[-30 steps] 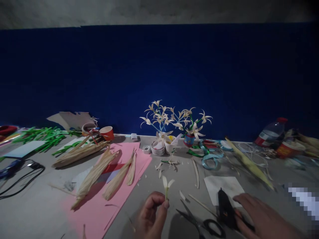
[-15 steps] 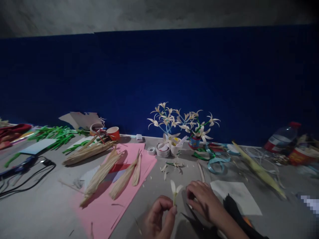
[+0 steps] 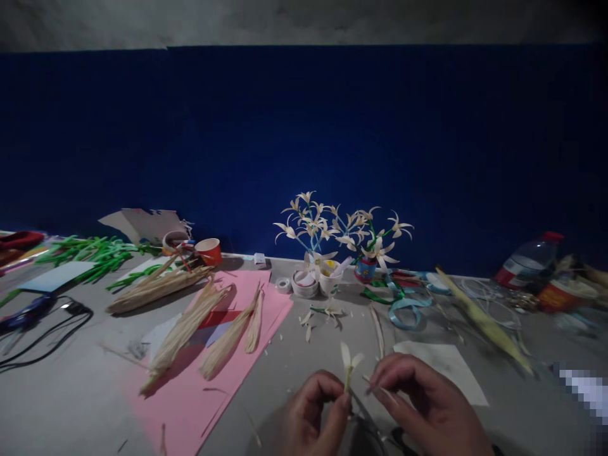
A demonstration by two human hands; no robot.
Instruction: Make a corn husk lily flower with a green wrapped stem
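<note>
"Thumb and forefinger of the left hand (image 3: 304, 411) press together on the stem of a small pale flower (image 3: 349, 368), held upright over the gray table (image 3: 266, 392)."

"Which way does it point?"

"Petals up toward the blue panel (image 3: 304, 139), stem down into the pinch, long axis near vertical with a slight lean right. Close beside is the right hand (image 3: 444, 399), fingertips nearly together; whether they grip the pale sliver (image 3: 365, 377) showing at their ends cannot be told."

"And the containers beyond?"

"A white cup (image 3: 330, 286) with something yellow (image 3: 330, 268) inside and a pale strip (image 3: 342, 264) leaning from its mouth; next to it, a red-and-blue pot (image 3: 363, 272) of white blossoms (image 3: 381, 253) on green stems; farther left, an orange-red cup (image 3: 209, 254), contents hidden."

"What has changed?"

"A second earlier the right hand lay on a dark tool, well apart from the flower; half a second earlier it was low over the table, knuckles up. Now its fingertips face the stem. The left hand's pinch is the same, petals still uppermost."
</note>
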